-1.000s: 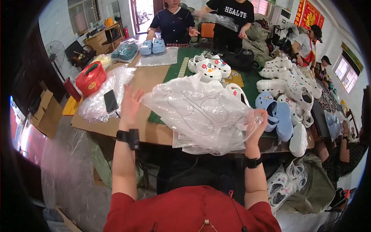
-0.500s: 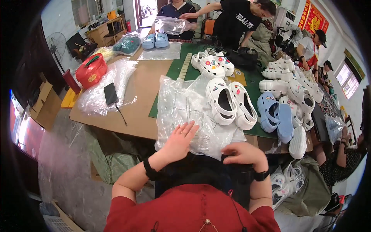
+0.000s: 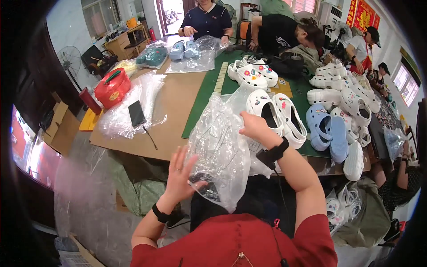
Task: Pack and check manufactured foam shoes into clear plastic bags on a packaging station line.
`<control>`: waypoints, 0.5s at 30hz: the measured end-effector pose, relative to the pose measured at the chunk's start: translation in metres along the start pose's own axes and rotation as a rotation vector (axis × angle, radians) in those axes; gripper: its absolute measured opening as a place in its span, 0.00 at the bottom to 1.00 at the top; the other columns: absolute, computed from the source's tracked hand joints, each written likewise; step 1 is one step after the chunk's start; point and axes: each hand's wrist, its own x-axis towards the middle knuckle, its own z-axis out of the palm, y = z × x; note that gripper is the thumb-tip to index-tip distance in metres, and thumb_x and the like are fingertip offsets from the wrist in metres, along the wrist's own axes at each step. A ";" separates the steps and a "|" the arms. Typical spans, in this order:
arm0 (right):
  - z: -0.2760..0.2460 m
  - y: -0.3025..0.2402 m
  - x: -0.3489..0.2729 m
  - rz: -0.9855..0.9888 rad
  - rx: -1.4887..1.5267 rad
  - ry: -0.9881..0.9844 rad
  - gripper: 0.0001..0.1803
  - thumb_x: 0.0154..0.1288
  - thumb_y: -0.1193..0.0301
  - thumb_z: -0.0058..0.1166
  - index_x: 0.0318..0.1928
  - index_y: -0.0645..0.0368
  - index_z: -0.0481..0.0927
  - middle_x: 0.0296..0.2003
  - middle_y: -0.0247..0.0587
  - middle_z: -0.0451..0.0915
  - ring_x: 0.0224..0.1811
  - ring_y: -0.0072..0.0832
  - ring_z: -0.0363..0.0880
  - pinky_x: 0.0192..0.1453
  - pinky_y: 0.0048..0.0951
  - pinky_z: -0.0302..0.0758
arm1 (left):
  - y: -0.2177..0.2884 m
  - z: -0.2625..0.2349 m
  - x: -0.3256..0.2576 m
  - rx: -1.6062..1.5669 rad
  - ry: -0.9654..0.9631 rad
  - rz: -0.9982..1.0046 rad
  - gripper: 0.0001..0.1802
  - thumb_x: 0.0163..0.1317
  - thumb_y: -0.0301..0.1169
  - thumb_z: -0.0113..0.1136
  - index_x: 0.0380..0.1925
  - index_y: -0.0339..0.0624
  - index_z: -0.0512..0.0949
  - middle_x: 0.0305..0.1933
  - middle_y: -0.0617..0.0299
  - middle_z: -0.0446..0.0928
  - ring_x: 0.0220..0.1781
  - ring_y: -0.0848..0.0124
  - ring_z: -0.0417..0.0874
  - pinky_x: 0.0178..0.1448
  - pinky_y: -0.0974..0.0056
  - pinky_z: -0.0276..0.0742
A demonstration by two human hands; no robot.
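A clear plastic bag [image 3: 218, 153], loosely crumpled, rises off the table in front of me, and its lower end hangs past the near edge. My right hand [image 3: 260, 129] is closed on the bag's upper right side, its fingertips partly hidden. My left hand [image 3: 181, 177] is at the bag's lower left, fingers spread, with the lower fingers against or behind the film. Just beyond my right hand stands a pair of white clogs [image 3: 290, 116] with small charms. More clear film [image 3: 262, 165] lies under and beside the bag.
Blue clogs [image 3: 319, 131] and several white clogs [image 3: 327, 95] crowd the right side. At left are a phone [image 3: 137, 113], a stack of clear bags [image 3: 153, 89] and a red pouch [image 3: 112, 89]. Across the table, a person handles blue clogs [image 3: 178, 50] in clear film; another bends over.
The bag, flat under my left hand before, is lifted and pulled toward me. My right hand has moved up and forward onto it; my left hand has drawn back left. Across the table, film now covers the blue clogs.
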 end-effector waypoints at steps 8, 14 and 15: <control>-0.075 0.044 0.050 -0.073 0.207 0.571 0.16 0.55 0.68 0.61 0.46 0.58 0.79 0.31 0.43 0.81 0.36 0.38 0.81 0.41 0.36 0.76 | -0.056 0.001 -0.023 -0.282 -0.049 -0.206 0.29 0.49 0.11 0.47 0.51 0.43 0.80 0.50 0.48 0.81 0.49 0.52 0.83 0.53 0.58 0.79; -0.082 0.056 0.024 -0.106 0.432 0.757 0.19 0.55 0.61 0.67 0.40 0.62 0.81 0.32 0.47 0.82 0.35 0.40 0.83 0.41 0.36 0.78 | -0.039 0.011 0.007 -0.435 0.002 -0.293 0.26 0.52 0.14 0.47 0.52 0.38 0.79 0.47 0.47 0.82 0.46 0.59 0.85 0.51 0.64 0.78; -0.084 0.067 0.015 -0.020 0.334 0.828 0.20 0.55 0.59 0.68 0.39 0.62 0.81 0.31 0.46 0.83 0.35 0.39 0.83 0.41 0.36 0.78 | -0.038 0.015 0.012 -0.513 0.027 -0.358 0.24 0.55 0.14 0.47 0.52 0.36 0.79 0.46 0.47 0.83 0.44 0.63 0.86 0.50 0.65 0.77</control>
